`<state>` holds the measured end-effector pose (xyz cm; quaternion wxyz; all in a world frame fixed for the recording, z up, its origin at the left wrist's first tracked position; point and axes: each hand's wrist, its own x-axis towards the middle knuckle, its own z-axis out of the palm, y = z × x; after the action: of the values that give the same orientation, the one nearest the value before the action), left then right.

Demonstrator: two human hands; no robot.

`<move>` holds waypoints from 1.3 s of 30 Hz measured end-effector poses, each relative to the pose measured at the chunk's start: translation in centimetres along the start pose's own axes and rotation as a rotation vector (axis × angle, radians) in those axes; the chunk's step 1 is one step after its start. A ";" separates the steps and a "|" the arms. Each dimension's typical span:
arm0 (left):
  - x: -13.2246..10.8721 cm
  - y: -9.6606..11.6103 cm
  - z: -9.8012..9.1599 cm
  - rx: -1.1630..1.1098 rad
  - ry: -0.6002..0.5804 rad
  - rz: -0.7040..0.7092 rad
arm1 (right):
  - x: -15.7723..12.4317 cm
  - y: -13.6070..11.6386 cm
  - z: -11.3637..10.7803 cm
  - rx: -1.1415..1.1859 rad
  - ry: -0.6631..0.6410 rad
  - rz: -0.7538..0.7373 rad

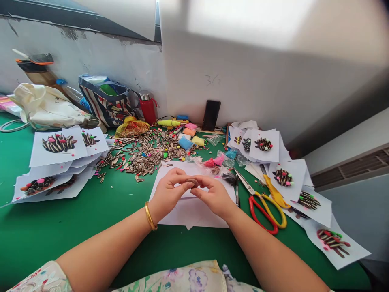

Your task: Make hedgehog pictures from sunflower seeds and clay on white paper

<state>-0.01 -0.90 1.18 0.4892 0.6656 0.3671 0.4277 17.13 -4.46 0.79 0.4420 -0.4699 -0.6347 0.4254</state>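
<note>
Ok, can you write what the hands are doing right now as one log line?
left hand: pinching brown lump | right hand: pinching same lump | under: white paper | beside: scissors | behind: seeds

A craft room: green worktop [60,227] strewn with sunflower seeds [142,154], clay lumps [190,136], scissors [264,205] and finished seed pictures [57,146] on paper.

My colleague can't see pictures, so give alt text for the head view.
A left hand and right hand pinch a small brown lump over white paper on a green table. Sunflower seeds lie heaped behind, scissors to the right, seed pictures at both sides.
</note>
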 end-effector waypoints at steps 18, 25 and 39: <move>0.4 -0.7 -0.4 0.099 -0.063 0.073 | 0.0 0.5 -0.4 -0.192 0.049 0.046; 0.4 -0.6 -0.3 0.158 -0.054 0.049 | -0.3 0.4 0.0 -0.263 0.054 0.012; 0.2 -0.9 -0.1 0.163 -0.023 0.078 | -0.3 0.3 0.1 -0.362 0.024 -0.023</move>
<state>-0.08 -0.52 0.37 0.4205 0.7218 0.3689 0.4075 17.12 -4.74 0.41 0.3627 -0.5398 -0.7007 0.2935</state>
